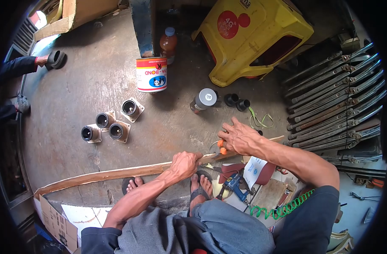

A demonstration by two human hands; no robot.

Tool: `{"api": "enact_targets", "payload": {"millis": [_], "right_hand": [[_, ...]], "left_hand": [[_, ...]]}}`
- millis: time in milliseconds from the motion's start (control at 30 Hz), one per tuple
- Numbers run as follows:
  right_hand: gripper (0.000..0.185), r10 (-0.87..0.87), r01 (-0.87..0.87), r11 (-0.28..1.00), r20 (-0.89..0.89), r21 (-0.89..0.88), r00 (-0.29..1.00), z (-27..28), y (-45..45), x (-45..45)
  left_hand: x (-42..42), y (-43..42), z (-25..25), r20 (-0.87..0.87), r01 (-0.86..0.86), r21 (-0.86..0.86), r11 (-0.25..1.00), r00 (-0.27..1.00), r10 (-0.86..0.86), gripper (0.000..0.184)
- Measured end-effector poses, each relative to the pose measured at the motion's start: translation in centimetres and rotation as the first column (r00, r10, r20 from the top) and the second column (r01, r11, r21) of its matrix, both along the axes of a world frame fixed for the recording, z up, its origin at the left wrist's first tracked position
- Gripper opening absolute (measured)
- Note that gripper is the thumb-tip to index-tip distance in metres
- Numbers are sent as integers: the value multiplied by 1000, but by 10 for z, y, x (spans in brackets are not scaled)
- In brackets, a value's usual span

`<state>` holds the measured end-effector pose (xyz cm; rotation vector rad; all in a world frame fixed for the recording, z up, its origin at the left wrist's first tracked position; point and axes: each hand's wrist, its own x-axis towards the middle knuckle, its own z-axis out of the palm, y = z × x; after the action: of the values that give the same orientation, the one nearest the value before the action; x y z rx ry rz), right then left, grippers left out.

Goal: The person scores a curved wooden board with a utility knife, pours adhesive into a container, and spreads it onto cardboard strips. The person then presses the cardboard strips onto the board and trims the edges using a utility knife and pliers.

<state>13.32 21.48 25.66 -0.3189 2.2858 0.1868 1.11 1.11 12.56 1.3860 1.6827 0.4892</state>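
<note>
My left hand is closed on the upper edge of a long, thin curved strip, pale along its edge and brown on its side, which runs to the far left. My right hand is bent around a tool with two orange handles, just beyond the strip's right part. The tool's working end is mostly hidden. A grey-lidded can stands past my right hand. Beside it are small black cups and a loose yellow-green band.
Several square-based black round fittings lie left of centre. A glue tin, a bottle and a yellow stool are behind. Metal bars are stacked right. A blue air tool with a green coiled hose lies near my knees. Another person's foot is left.
</note>
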Motion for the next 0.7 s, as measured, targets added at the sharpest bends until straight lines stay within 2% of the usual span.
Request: {"api": "enact_targets", "payload": {"millis": [167,333,467,533,633,700], "right_hand": [[18,-43,43,999,47,-1,998,-16,8,0],[18,12,-15,999,-58,-41,998,-5,1,-4],[14,6,-10,998,-57,-65,998,-7,-2,-7],[14,-70,75,996,114,-42,991,-4,-6,-13],[17,-69,73,994,47,-86,997,-11,1,-11],[21,-61,67,993,70,-93,996,-5,1,-14]], "left_hand": [[-1,-3,-2,8,9,23,1000,1000,-9,24],[-1,-5,-4,28,15,4,1000,999,-15,23],[-3,-6,2,32,45,-22,999,999,-45,23],[-10,-8,7,69,57,-3,998,996,-56,25],[-20,-12,2,104,90,-7,996,991,-89,29],[-20,-13,-3,104,108,-31,994,989,-104,32]]}}
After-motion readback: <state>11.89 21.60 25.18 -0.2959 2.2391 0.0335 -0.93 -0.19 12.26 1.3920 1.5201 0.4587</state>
